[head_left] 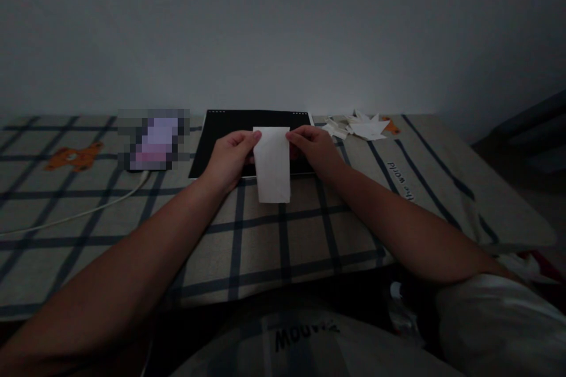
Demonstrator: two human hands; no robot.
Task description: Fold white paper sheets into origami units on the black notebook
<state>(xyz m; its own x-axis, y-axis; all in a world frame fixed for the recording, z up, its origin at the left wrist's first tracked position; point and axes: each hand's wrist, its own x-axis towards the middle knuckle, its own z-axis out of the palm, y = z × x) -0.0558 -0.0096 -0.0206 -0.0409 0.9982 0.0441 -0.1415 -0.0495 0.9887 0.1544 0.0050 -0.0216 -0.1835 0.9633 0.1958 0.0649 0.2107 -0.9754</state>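
While the folded white paper (273,165) lies with its long axis running away from the person, half on the black board (221,141) and half on the checked cloth (283,235), the left hand (230,156) and right hand (312,147) pinch its far corners from either side, equally near.

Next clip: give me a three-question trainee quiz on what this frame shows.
1. True or false: both hands pinch the top corners of the white paper.
2. What lies under the paper's upper part? A) black mat B) red tray C) open book
3. Which side of the mat do the folded paper pieces lie on?

Key:
1. True: left hand and right hand each grip a corner.
2. A.
3. The right side, on the checked cloth.
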